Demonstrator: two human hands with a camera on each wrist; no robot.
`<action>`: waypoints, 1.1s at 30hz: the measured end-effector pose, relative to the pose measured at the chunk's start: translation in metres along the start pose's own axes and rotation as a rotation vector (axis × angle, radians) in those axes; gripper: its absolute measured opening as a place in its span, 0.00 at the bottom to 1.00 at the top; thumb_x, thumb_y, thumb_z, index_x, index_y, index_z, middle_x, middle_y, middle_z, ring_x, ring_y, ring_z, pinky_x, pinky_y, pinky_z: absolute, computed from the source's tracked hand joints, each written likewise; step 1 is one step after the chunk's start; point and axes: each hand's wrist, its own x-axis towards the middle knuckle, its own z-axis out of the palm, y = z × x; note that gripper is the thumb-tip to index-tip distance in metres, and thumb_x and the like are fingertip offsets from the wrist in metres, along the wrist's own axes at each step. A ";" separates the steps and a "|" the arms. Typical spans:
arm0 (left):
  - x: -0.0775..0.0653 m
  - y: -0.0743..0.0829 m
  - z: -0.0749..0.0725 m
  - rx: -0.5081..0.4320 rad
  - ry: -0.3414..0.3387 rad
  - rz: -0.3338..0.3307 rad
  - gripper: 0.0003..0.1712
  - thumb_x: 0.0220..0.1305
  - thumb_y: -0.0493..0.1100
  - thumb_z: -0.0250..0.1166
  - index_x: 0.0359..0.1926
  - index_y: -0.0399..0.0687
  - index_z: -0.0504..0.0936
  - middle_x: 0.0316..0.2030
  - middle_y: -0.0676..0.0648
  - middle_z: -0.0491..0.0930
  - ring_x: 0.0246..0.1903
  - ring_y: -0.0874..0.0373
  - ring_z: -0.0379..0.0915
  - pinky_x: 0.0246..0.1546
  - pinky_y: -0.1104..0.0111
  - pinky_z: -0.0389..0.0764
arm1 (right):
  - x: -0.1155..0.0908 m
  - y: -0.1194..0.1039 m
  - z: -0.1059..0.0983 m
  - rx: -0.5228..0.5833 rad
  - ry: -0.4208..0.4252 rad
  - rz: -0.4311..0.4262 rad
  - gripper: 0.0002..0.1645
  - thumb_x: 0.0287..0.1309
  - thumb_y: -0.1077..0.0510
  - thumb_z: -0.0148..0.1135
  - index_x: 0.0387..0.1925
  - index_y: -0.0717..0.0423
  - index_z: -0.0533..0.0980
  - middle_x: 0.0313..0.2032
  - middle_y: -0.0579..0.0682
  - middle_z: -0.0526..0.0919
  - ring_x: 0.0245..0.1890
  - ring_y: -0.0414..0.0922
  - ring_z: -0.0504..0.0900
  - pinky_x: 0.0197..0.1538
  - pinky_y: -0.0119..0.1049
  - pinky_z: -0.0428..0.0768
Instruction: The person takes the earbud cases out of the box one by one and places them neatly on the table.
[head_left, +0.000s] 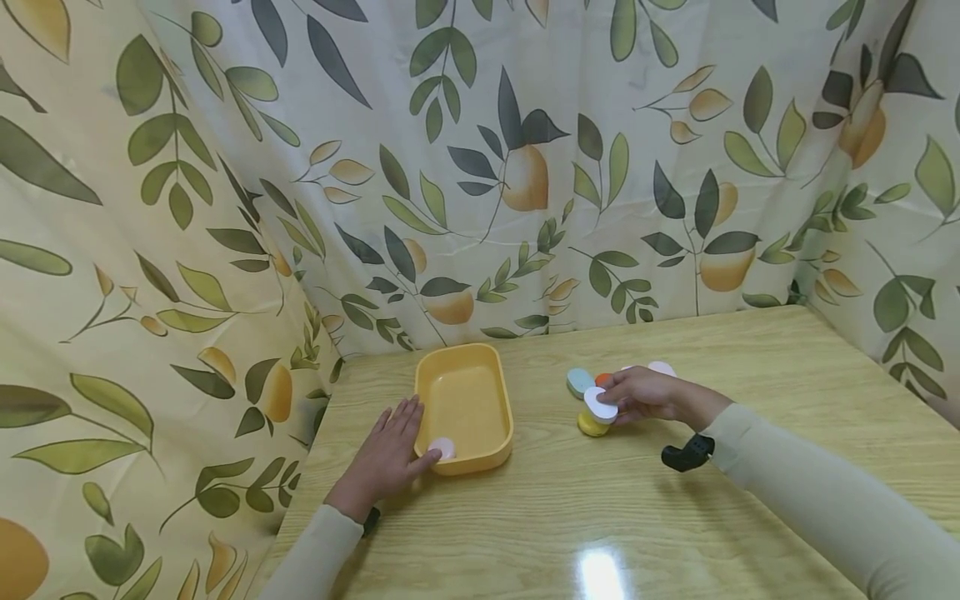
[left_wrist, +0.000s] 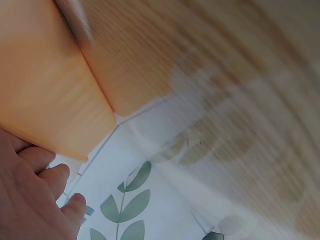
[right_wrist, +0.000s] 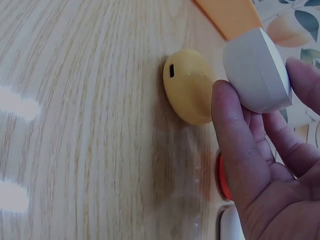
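A yellow-orange tray (head_left: 463, 408) stands on the table with a pale pink rounded piece (head_left: 443, 448) inside its near left corner. My left hand (head_left: 390, 450) lies along the tray's left side, fingers extended, thumb over the near rim by the pink piece. My right hand (head_left: 637, 393) pinches a smooth white rounded piece (right_wrist: 257, 72) between thumb and fingers, lifted above the table. Just beyond it in the right wrist view lies a yellow rounded piece (right_wrist: 187, 87) with a small dark slot. What kind of things these pieces are, I cannot tell.
Around the right hand lie a pale blue-green piece (head_left: 580, 382), an orange-red one (head_left: 602, 379) and a pale pinkish one (head_left: 662, 367), partly hidden. A leaf-and-fruit patterned curtain (head_left: 480, 167) borders the wooden table (head_left: 525, 533) at the back and sides.
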 end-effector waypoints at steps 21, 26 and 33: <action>-0.002 -0.002 0.002 -0.006 0.009 0.001 0.52 0.69 0.73 0.40 0.75 0.35 0.50 0.75 0.41 0.47 0.74 0.48 0.40 0.70 0.52 0.43 | -0.006 0.016 -0.011 0.012 0.045 0.009 0.17 0.65 0.63 0.59 0.50 0.71 0.71 0.42 0.58 0.78 0.41 0.49 0.81 0.47 0.47 0.82; -0.001 -0.003 0.002 0.008 0.020 0.013 0.52 0.69 0.73 0.39 0.75 0.35 0.51 0.75 0.40 0.47 0.73 0.47 0.41 0.70 0.51 0.44 | -0.009 0.018 -0.015 0.007 0.061 0.019 0.15 0.66 0.63 0.58 0.49 0.72 0.71 0.40 0.57 0.79 0.39 0.49 0.82 0.47 0.49 0.82; 0.000 -0.005 0.003 0.004 0.003 0.006 0.52 0.69 0.73 0.38 0.75 0.35 0.50 0.75 0.41 0.46 0.73 0.48 0.40 0.70 0.51 0.43 | -0.011 0.017 -0.015 0.028 0.076 0.029 0.13 0.65 0.64 0.58 0.47 0.70 0.72 0.38 0.56 0.79 0.39 0.48 0.82 0.47 0.49 0.81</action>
